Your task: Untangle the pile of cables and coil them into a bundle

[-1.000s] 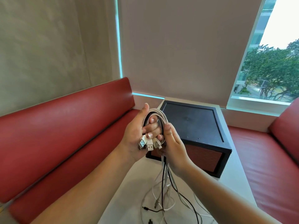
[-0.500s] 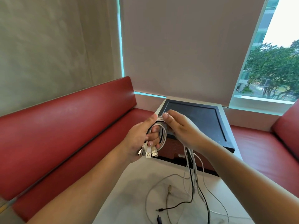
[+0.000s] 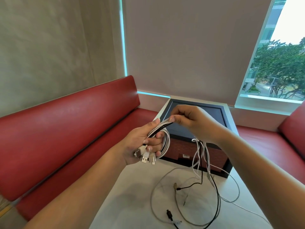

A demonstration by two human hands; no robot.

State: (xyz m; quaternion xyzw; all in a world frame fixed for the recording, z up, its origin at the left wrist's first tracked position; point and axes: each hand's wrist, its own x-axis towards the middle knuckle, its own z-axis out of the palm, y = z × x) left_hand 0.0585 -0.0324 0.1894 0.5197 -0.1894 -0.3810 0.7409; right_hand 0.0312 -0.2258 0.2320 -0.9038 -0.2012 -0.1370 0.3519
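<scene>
Head cam: your left hand [image 3: 140, 146] is wrapped around a coil of white and black cables [image 3: 167, 142], fingers curled through the loop. A bunch of USB plugs [image 3: 144, 160] sticks out just below those fingers. Your right hand [image 3: 193, 123] is pinching the strands right where they leave the top of the coil, fingertips closed on them just beside your left thumb. From under that hand the loose cable lengths [image 3: 208, 160] hang down and spill onto the white table [image 3: 132, 195] below both hands. White, grey and black ones loop over each other there, with a few small plugs lying among them. Right behind the hanging strands sits a dark-topped box [image 3: 219, 156] with a reddish-brown front. A red bench [image 3: 66, 129] runs off to the left of your left hand.
</scene>
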